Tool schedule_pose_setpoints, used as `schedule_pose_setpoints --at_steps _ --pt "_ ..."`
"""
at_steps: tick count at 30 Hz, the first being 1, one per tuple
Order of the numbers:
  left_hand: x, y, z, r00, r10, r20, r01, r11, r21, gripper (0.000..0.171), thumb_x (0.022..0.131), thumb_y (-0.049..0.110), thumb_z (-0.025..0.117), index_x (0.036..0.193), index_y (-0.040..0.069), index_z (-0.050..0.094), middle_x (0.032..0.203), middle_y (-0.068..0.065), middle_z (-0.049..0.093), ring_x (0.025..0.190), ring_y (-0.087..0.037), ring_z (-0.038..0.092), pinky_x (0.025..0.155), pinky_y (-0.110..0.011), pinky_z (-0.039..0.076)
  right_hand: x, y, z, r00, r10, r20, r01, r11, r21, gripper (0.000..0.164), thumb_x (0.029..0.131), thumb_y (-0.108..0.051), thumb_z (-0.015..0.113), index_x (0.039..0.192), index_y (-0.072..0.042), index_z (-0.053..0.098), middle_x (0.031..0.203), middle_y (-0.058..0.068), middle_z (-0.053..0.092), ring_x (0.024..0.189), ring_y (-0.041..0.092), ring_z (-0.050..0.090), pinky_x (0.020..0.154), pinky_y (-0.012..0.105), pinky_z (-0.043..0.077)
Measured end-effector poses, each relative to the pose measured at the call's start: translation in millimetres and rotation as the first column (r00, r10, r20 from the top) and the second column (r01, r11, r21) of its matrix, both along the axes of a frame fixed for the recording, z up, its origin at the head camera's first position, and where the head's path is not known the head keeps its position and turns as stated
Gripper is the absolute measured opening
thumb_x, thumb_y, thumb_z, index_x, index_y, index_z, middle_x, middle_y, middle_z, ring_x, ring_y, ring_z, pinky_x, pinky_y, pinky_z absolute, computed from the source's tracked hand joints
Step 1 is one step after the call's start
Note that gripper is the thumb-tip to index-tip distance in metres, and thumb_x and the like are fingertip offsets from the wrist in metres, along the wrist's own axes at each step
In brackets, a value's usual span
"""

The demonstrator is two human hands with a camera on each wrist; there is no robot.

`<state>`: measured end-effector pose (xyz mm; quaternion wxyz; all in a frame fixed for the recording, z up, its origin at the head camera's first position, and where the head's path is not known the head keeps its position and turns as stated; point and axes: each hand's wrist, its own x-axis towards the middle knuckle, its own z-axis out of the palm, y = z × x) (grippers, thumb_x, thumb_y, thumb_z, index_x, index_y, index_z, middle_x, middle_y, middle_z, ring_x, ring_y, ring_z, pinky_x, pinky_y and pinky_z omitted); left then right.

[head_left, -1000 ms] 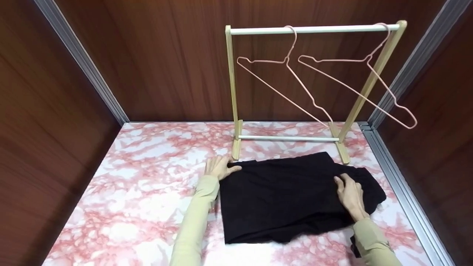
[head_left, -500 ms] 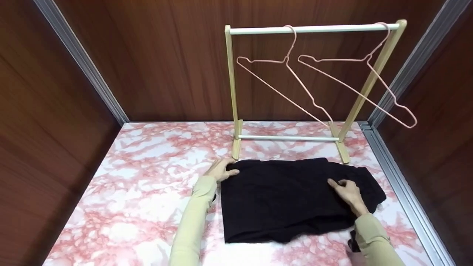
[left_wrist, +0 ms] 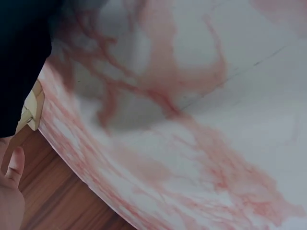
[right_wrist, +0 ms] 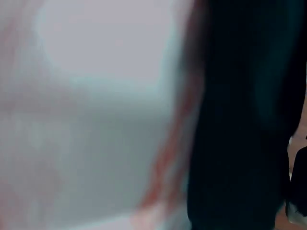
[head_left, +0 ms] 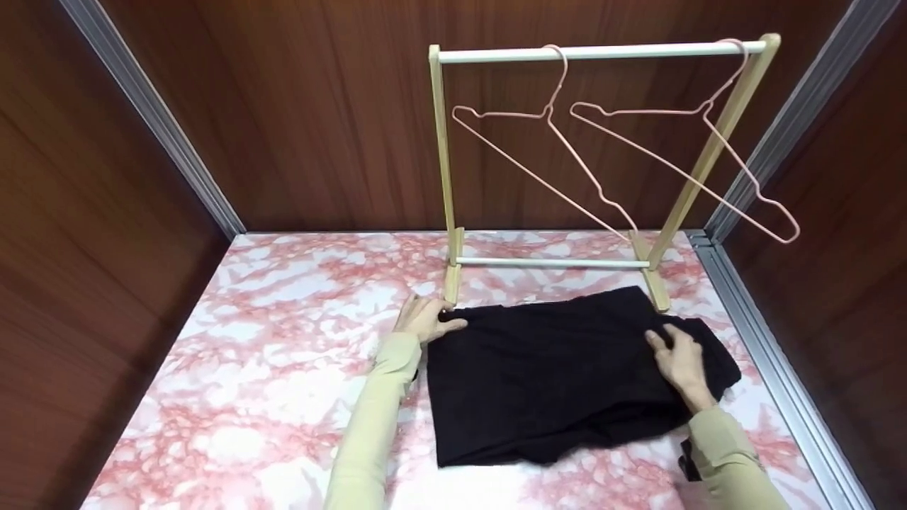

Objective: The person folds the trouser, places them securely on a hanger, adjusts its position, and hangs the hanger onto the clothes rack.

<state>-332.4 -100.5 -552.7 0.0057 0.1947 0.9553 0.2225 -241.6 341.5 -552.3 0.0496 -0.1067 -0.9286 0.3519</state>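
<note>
Black pants (head_left: 538,375) lie folded on the table, with a gathered, waistband-like end (head_left: 716,354) at the right. My left hand (head_left: 421,320) pinches their far left corner, thumb over the cloth and fingers beyond the edge. Further right, my right hand (head_left: 682,360) pinches the upper layer near the gathered end, its fingers bent. In the left wrist view, part of the left hand (left_wrist: 12,187) shows below the dark cloth (left_wrist: 21,67). Dark cloth (right_wrist: 244,120) fills much of the blurred right wrist view, where the right hand's fingers are hidden.
Behind the pants stands a wooden rack (head_left: 445,163) with a white top bar (head_left: 638,51). Two pink hangers (head_left: 521,164) hang on it, the right one reaching past the post. Brown panels (head_left: 319,127) enclose the pink-and-white marbled table (head_left: 283,354) at the back and sides.
The pants' far edge slid toward me, then back toward the rack, its right corner now standing slightly farther out. Both hands followed it, the right one ending a little farther right.
</note>
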Motion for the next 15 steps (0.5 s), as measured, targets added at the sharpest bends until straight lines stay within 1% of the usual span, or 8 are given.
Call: schedule_pose_setpoints --at_steps 2,4,6,8,10,12,15 --pt "-0.4 4 2.5 0.999 0.032 0.025 -0.032 0.999 -0.015 0.059 0.085 0.058 0.071 0.118 0.009 0.074 0.123 -0.010 0.073 0.119 -0.030 0.066 0.122 -0.053 0.027 1.8 8 4.5 0.999 -0.008 -0.032 0.009 0.999 0.031 0.051 0.105 -0.024 0.051 0.139 0.013 0.046 0.141 0.042 0.044 0.133 0.060 0.042 0.114 0.063 0.034" --pt "-0.2 7 4.6 0.997 0.047 0.054 -0.047 0.999 -0.016 0.062 0.083 0.062 0.071 0.114 0.009 0.074 0.120 -0.010 0.073 0.119 -0.029 0.065 0.124 -0.049 0.025 3.5 16 7.8 0.997 -0.012 -0.074 0.017 0.998 0.065 0.046 0.105 -0.025 0.052 0.133 0.011 0.052 0.135 0.041 0.050 0.126 0.061 0.046 0.107 0.066 0.038" --pt "0.6 9 5.9 0.995 0.046 0.086 -0.045 0.999 -0.012 0.064 0.081 0.064 0.072 0.112 0.008 0.073 0.120 -0.010 0.071 0.121 -0.029 0.063 0.125 -0.047 0.024 4.3 23 10.2 0.994 -0.017 -0.109 0.027 0.996 0.088 0.041 0.104 -0.025 0.052 0.127 0.009 0.056 0.130 0.040 0.055 0.122 0.062 0.049 0.101 0.067 0.040" --pt "1.3 9 6.1 0.993 0.036 0.117 -0.036 0.999 0.000 0.064 0.081 0.063 0.072 0.113 0.008 0.073 0.120 -0.010 0.068 0.123 -0.030 0.059 0.124 -0.044 0.027 4.2 28 11.8 0.992 -0.008 -0.128 0.023 0.993 0.113 0.038 0.105 -0.028 0.052 0.120 0.007 0.058 0.126 0.040 0.058 0.117 0.063 0.051 0.094 0.068 0.041" --pt "1.6 9 5.2 0.990 0.013 0.142 -0.018 0.999 0.035 0.059 0.083 0.057 0.073 0.113 0.007 0.073 0.120 -0.011 0.067 0.123 -0.031 0.057 0.121 -0.042 0.031 3.3 33 11.9 0.994 0.003 -0.110 0.010 0.992 0.125 0.040 0.105 -0.029 0.050 0.122 0.006 0.057 0.127 0.039 0.057 0.117 0.062 0.051 0.092 0.069 0.041" --pt "2.1 9 3.3 0.984 -0.017 0.177 -0.002 0.994 0.107 0.049 0.086 0.048 0.074 0.110 0.005 0.073 0.115 -0.012 0.068 0.116 -0.030 0.058 0.113 -0.040 0.040 3.0 37 10.3 0.998 0.023 -0.052 -0.016 0.991 0.133 0.044 0.106 -0.031 0.047 0.128 0.007 0.054 0.132 0.039 0.054 0.120 0.062 0.049 0.094 0.070 0.040" --pt "2.5 8 -1.0 0.975 -0.080 0.209 0.029 0.971 0.237 0.031 0.090 0.030 0.072 0.101 0.002 0.072 0.104 -0.014 0.070 0.102 -0.026 0.061 0.100 -0.038 0.048 4.2 42 5.0 0.997 0.059 0.053 -0.066 0.989 0.130 0.049 0.106 -0.028 0.044 0.138 0.009 0.044 0.140 0.041 0.046 0.126 0.063 0.044 0.100 0.073 0.037"
